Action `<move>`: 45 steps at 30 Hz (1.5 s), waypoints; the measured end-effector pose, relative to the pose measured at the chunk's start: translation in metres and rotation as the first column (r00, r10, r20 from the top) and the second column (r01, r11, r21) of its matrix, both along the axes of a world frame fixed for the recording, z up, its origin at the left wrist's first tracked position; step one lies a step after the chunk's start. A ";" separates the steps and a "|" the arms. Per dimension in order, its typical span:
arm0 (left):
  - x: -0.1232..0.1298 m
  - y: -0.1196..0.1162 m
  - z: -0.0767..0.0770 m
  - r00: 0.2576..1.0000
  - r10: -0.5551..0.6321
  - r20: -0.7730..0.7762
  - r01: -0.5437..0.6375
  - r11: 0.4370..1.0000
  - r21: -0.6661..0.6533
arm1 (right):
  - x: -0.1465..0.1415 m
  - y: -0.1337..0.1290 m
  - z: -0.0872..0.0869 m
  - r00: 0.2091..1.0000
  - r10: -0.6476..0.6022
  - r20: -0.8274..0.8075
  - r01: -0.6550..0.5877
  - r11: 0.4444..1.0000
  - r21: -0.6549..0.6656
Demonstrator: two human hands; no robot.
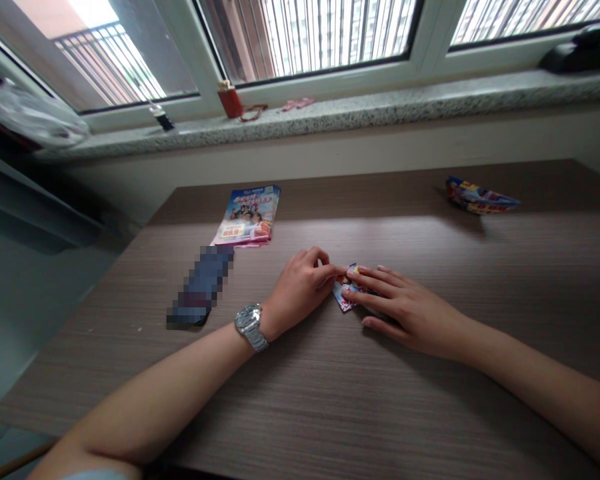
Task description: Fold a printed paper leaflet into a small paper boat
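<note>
A small folded piece of printed paper (343,298) lies on the table between my two hands, mostly covered by fingers. My left hand (303,287), with a metal watch (250,325) on its wrist, has its fingers curled at the paper's left edge. Its index finger reaches onto the paper, while its thumb is hidden. Flat across the paper's right side rests my right hand (405,305), its fingers stretched out and slightly apart. The fingertips of both hands almost meet at the paper's top.
A stack of colourful flyers (247,217) lies at the back left, with a dark pixelated phone-like object (203,287) in front. A folded paper boat (480,197) stands at the back right of the wooden table (300,413). Beyond, the stone windowsill (380,110) holds a red container (230,100).
</note>
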State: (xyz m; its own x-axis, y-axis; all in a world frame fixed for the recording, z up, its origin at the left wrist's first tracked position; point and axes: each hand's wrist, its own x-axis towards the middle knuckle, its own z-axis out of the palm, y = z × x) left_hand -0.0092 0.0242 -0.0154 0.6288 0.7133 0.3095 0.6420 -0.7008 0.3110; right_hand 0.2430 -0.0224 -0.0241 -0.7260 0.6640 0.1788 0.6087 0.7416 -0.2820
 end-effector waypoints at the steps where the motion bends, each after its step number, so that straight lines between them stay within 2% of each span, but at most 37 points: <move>1: 0.000 0.000 0.000 1.000 0.003 0.001 -0.003 1.000 0.001 | 0.000 0.000 0.000 1.000 0.002 0.009 -0.002 1.000 -0.004; 8: 0.000 0.000 0.000 1.000 0.004 0.004 -0.004 1.000 -0.009 | -0.001 -0.001 0.001 0.999 -0.028 -0.044 0.027 1.000 -0.015; 12: 0.000 0.000 0.001 0.999 -0.009 0.035 0.009 1.000 -0.007 | 0.001 0.001 0.001 0.998 -0.068 -0.018 0.068 0.998 0.006; 16: 0.001 -0.003 0.003 0.991 -0.121 0.057 0.122 0.992 -0.015 | 0.009 0.008 0.001 0.986 -0.166 0.033 0.165 0.986 0.028; 20: 0.005 -0.008 0.007 0.972 -0.233 -0.002 0.233 0.972 -0.040 | 0.013 0.011 0.001 0.985 -0.168 0.042 0.167 0.986 0.024; 27: 0.007 -0.014 0.010 0.964 -0.226 -0.142 0.222 0.974 -0.047 | 0.011 0.011 0.001 0.981 -0.195 0.011 0.195 0.981 -0.021; 37: 0.006 -0.016 0.011 0.944 -0.226 -0.241 0.228 0.973 -0.022 | 0.014 0.015 -0.003 0.978 -0.206 0.023 0.206 0.978 -0.002; 45: -0.007 -0.008 0.013 0.875 -0.376 -0.305 0.354 0.927 -0.128 | 0.017 0.018 -0.002 0.976 -0.214 0.040 0.216 0.976 -0.034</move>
